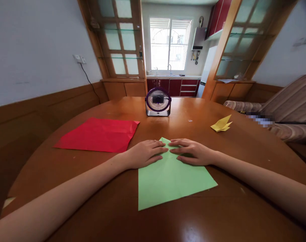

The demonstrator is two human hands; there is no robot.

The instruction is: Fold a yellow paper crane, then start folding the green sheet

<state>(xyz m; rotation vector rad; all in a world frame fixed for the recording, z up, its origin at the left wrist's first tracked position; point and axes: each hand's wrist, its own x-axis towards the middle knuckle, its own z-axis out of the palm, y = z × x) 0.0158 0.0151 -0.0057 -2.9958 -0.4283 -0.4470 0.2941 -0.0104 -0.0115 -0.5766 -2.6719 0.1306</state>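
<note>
A light green sheet of paper (171,186) lies on the table in front of me, its far end coming to a narrow folded tip. My left hand (147,153) rests flat on the left side of that far part, fingers stretched towards the middle. From the other side, my right hand (190,152) lies on the paper with its fingers extended and slightly spread. The fingertips of both hands almost meet over the crease near the tip. Parts of the paper's upper edges are hidden under the hands.
A red sheet of paper (97,134) lies to the left on the wooden table (92,205). Far right sits a folded yellow paper figure (221,123). A small purple fan (158,101) stands at the back centre. Beyond the right edge is a striped armchair (289,101).
</note>
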